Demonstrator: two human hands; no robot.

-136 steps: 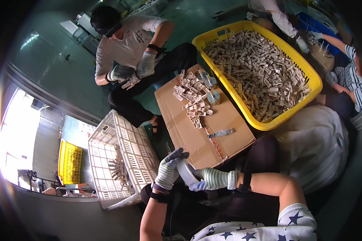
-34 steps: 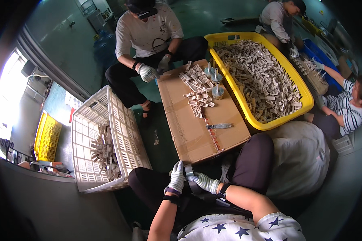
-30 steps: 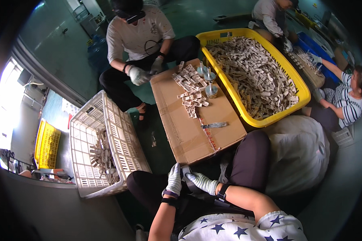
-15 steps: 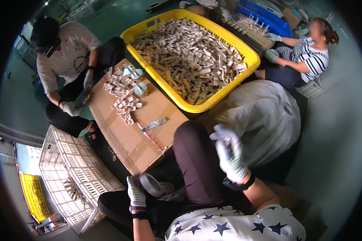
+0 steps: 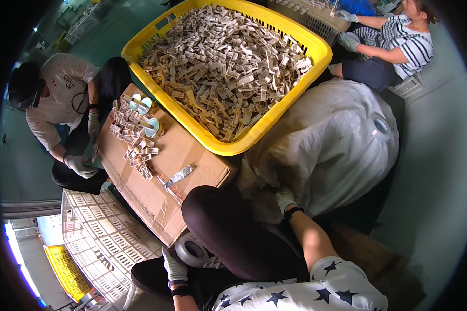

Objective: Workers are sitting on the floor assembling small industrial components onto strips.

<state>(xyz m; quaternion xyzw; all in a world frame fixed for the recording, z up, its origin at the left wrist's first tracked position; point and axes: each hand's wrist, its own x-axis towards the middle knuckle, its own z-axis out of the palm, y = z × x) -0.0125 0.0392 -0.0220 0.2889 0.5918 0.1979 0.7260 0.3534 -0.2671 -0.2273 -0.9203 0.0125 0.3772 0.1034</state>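
Note:
My left hand (image 5: 175,268), in a striped white glove, lies by the near corner of the cardboard box (image 5: 155,207) with its visible fingers stretched out. A grey tape roll (image 5: 192,251) rests just to its right, beside my bent knee. My gloved right hand (image 5: 285,199) reaches down to the near side of the large white sack (image 5: 342,140); its fingers are hidden in the shadowed folds there. On the box lie a pile of small pale plastic pieces (image 5: 136,147), round pale-blue-topped items (image 5: 151,127) and a flat silvery strip (image 5: 179,176).
A yellow basket (image 5: 220,147) heaped with similar pieces stands beyond the box. A white slatted crate (image 5: 96,217) stands at left. One gloved co-worker (image 5: 65,83) sits far left, another (image 5: 394,49) far right. A grey ring (image 5: 382,127) is on the sack.
My right hand has gone from raised above my knee down to the sack's near side. The view has shifted, and my knee now appears farther left. My left hand stays by the box corner.

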